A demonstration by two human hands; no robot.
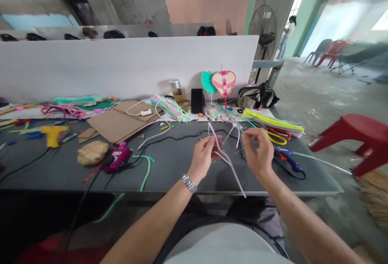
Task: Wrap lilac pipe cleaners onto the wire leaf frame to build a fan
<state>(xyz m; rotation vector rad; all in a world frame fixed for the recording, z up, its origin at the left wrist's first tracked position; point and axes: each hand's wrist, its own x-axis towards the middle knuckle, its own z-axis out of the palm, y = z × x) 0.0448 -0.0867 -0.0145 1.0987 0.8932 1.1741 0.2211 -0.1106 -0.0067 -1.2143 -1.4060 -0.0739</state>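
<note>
My left hand (203,159) pinches a lilac pipe cleaner (226,159), which bends from above my fingers down past the dark table's front edge (182,193). My right hand (258,151) is raised beside it, fingertips drawn together; whatever they hold is too thin to make out. A short pale pipe cleaner (237,135) curves between my hands. Nearest my right hand lie a blue glue gun (289,160) and scissors with yellow and red handles (277,137).
A yellow pipe-cleaner bundle (273,122), cardboard sheets (121,120), a pink glue gun (118,157), a yellow glue gun (53,135) and black cables crowd the table. A white partition (121,66) backs it. A red stool (354,135) stands to the right. A person (287,34) stands far off.
</note>
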